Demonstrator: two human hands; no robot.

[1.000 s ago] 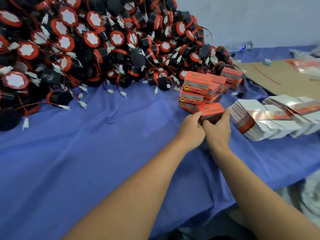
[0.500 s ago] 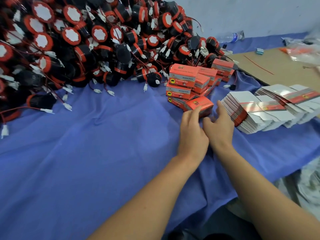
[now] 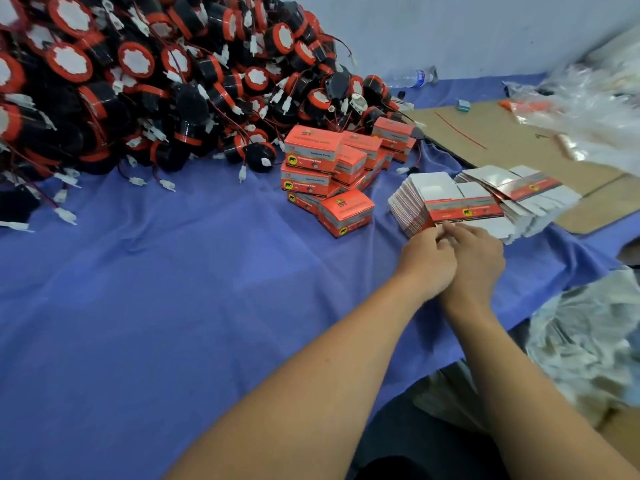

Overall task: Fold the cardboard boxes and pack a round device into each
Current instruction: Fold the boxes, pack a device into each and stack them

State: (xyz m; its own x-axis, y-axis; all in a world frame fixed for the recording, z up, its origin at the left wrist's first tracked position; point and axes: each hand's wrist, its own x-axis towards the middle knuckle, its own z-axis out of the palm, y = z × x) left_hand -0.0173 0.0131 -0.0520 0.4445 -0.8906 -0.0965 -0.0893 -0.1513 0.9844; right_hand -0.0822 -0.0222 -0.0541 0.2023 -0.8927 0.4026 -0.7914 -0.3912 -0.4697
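Red-and-white flat blanks (image 3: 433, 199) lie stacked right of the packed boxes (image 3: 325, 168). With curled fingers the left hand (image 3: 427, 259) and right hand (image 3: 479, 258) pinch the stack's near edge, so a new box is beginning. Next, one sheet must be peeled free and squared open. The round devices (image 3: 156, 81) lie heaped far left.

Plastic bottle (image 3: 412, 79) lies by the wall; clear plastic bags (image 3: 588, 109) on brown cardboard sheet (image 3: 519, 150)

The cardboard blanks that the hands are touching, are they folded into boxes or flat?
Flat. The stack of blanks is thin sheets fanned out, flaps unfolded; left hand and right hand pinch its near edge.
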